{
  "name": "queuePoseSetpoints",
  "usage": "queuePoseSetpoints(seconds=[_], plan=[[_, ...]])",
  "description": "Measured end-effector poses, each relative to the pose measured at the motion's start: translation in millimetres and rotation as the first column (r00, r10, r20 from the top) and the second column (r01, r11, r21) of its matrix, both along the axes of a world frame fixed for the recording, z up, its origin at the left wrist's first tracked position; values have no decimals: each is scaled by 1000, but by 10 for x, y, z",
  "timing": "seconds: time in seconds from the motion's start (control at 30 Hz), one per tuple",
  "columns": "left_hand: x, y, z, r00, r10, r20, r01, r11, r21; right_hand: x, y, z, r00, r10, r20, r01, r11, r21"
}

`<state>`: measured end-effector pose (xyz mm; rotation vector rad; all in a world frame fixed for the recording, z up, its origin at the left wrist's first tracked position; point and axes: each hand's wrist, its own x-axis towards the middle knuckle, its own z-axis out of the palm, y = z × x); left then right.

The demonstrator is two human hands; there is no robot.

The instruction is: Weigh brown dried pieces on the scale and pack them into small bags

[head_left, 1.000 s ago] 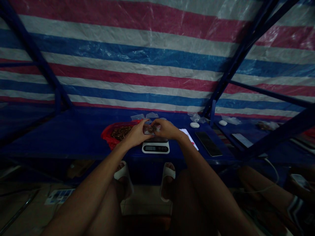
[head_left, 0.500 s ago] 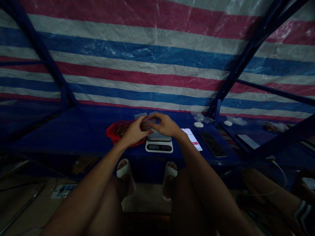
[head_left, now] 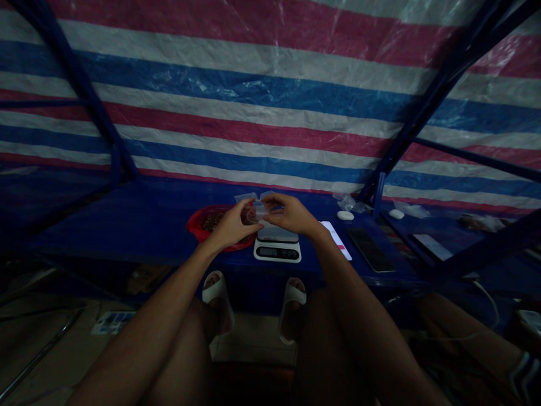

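Observation:
Between my two hands is a small clear plastic bag [head_left: 261,210], held above the digital kitchen scale [head_left: 278,252]. My left hand [head_left: 233,226] curls round the bag's left side, thumb toward me. My right hand [head_left: 292,215] grips the opposite side, its fingers bent over the film. What lies inside the bag is too dark to make out. Just left of the scale, partly behind my left hand, sits a red plastic bag [head_left: 194,223] with many small brown pieces [head_left: 210,222] in it. The scale's display is unreadable.
Right of the scale lie a lit phone [head_left: 337,239], a dark phone [head_left: 371,249] and a white earbud case [head_left: 345,215]. Crumpled clear bags [head_left: 346,201] rest behind them. Blue metal posts [head_left: 382,169] rise at both sides before a striped tarp [head_left: 253,84]. Another person's arm [head_left: 473,332] shows lower right.
My right fingers have shifted slightly on the clear bag, and more of its film shows between my hands. The whole view has moved a little.

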<state>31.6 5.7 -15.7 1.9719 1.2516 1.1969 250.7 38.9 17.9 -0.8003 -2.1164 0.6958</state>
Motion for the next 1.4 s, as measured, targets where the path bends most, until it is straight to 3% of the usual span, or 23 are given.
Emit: queuePoseSetpoints(seconds=[0.1, 0.27, 0.43, 0.57, 0.63, 0.73, 0.87, 1.2, 1.4], plan=[[-20, 17, -43, 998, 35, -47, -36, 999, -26, 59, 13, -8, 998, 9, 69, -8, 1000, -19], [-64, 27, -84, 996, -24, 82, 33, 994, -102, 208, 45, -6, 996, -73, 46, 75, 996, -43], [-78, 41, 162, 978, -9, 209, 14, 1000, -25, 326, 118, -132, 953, -140, 270, 153, 988, -29], [-43, 215, 312, 980, 113, 163, -127, 989, 77, 340, 118, -166, 912, -156, 379, 196, 978, -69], [10, 298, 302, 981, 171, 94, -182, 975, 130, 318, 88, -120, 921, -178, 346, 213, 975, -67], [127, 326, 237, 984, 179, 11, -179, 969, 171, 247, 18, -6, 967, -212, 138, 217, 976, -23], [265, 230, 192, 987, 157, -40, -146, 968, 202, 118, -52, 95, 991, -132, -29, 131, 991, -36], [286, 49, 255, 987, 158, 16, -158, 980, 119, 53, -40, 95, 986, -93, -138, 85, 994, -68], [285, -5, 264, 991, 130, -33, -125, 985, 118, 0, -100, 130, 995, -4, -95, 1, 1000, -29]])
